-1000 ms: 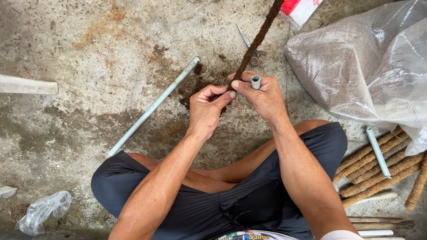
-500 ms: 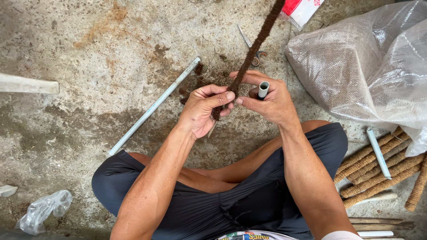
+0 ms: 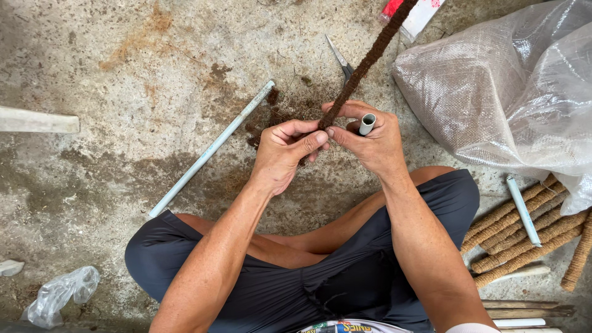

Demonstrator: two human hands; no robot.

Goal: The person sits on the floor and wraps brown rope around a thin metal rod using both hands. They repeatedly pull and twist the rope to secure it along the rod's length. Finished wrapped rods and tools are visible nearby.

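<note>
As hands (image 3: pixel 330 139) grip, fibre-wrapped stick (image 3: pixel 370 58) slants up-right — away.

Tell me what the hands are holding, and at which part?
Both hands, left hand and right hand, pinch the lower end of a brown fibre-wrapped pipe, near its bare grey tip.

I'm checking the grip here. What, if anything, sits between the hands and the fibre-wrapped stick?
Nothing visible: the left hand and right hand both touch the brown fibre-wrapped stick directly. The right hand also holds a short grey tube beside it.
</note>
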